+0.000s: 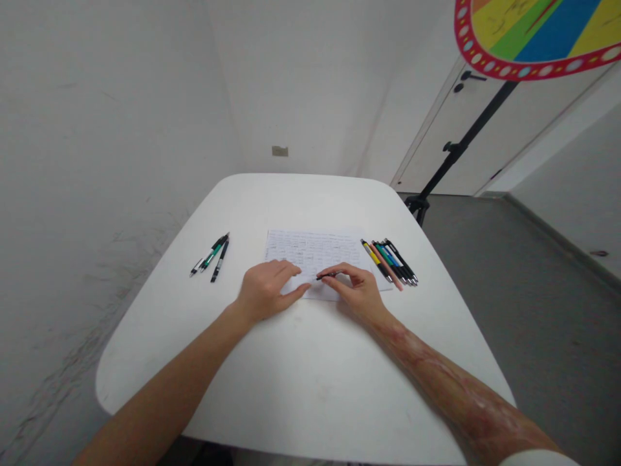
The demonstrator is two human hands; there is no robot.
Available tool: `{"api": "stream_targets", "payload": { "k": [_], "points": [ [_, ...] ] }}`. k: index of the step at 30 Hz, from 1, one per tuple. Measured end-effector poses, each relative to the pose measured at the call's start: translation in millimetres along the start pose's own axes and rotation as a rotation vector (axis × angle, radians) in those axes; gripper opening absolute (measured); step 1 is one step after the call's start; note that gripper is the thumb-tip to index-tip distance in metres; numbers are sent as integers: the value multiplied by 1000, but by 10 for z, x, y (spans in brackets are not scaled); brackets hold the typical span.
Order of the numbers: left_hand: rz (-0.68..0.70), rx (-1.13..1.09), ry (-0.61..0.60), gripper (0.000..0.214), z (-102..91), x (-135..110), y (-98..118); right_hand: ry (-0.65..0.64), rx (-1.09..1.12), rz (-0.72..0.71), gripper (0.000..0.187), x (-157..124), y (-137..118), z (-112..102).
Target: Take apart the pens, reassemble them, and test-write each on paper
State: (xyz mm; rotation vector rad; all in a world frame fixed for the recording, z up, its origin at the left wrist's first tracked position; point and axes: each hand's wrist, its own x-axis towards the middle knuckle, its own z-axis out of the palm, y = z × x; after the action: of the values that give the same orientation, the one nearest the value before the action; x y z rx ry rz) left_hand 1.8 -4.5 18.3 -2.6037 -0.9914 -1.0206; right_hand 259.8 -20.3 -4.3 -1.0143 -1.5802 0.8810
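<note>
A white sheet of paper covered in handwriting lies in the middle of the white table. My left hand rests flat on the sheet's near left part, fingers spread. My right hand pinches a dark pen, whose tip points left onto the paper's near edge. A row of several coloured pens lies just right of the sheet, close to my right hand. Three more pens, black and green, lie to the left of the sheet.
The table's far edge stands near a white wall. To the right are grey floor, a black stand carrying a colourful wheel, and a white door behind it.
</note>
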Motion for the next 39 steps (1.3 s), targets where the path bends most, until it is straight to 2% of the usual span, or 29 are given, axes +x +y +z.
{"api": "stream_targets", "payload": {
  "k": [3,5,7,10,15,20,23,31,39],
  "points": [
    [-244,105,-165,35,-133,-20,-147,102,28,62,18,8,76,-10],
    [-342,146,-305,41,-206,-59,-261,151,46,81,21,14,117,-16],
    [-327,130,-417,44,-243,-105,-352,172,59,84,22,16,132,-19],
    [-270,84,-455,35,-244,-152,-411,173,77,72,18,12,115,-17],
    [-218,66,-423,18,-229,-138,-369,187,149,54,19,15,89,-23],
    [20,10,-207,17,-213,-97,-291,268,219,61,28,43,101,-60],
    [100,-4,-141,19,-169,-91,-258,291,234,51,30,52,98,-84],
    [154,15,-75,18,-148,-69,-225,285,224,39,33,50,78,-95],
    [171,8,-74,19,-134,-63,-186,235,187,40,31,46,105,-70]
  ]
}}
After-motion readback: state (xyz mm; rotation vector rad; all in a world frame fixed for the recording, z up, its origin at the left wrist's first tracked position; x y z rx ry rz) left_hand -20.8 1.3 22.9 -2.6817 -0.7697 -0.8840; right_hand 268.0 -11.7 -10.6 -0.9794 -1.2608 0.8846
